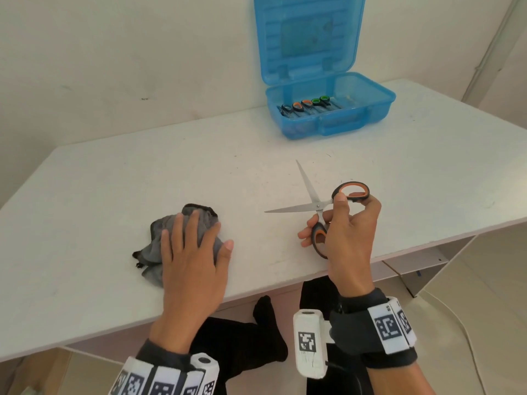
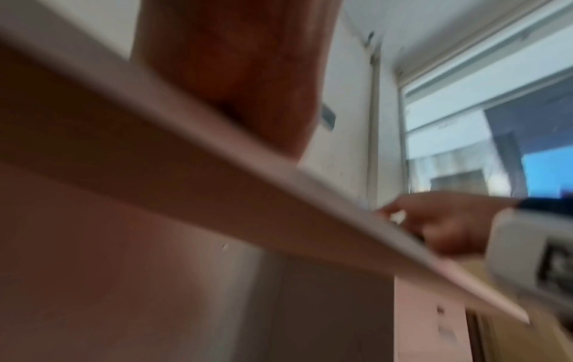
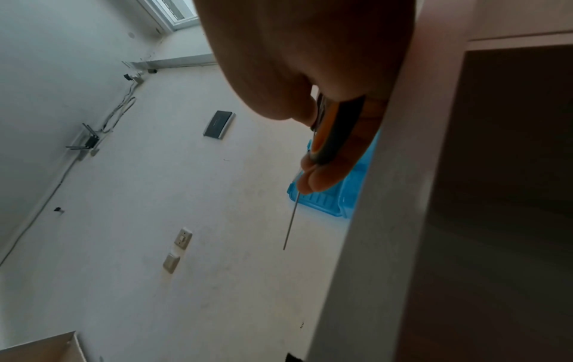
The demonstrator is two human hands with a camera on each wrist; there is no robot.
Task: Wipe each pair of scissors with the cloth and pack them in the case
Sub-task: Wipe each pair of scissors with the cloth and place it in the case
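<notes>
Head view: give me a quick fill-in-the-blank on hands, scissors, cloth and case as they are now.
1. The right hand holds scissors whose blades are ____.
2. The left hand rests on the grey ____.
3. The blue case at the far side of the table has its lid ____.
4. The scissors already in the case number ____.

Missing words: open; cloth; open; three

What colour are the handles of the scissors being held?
Dark grey with orange lining on the scissors; clearest from the head view.
</notes>
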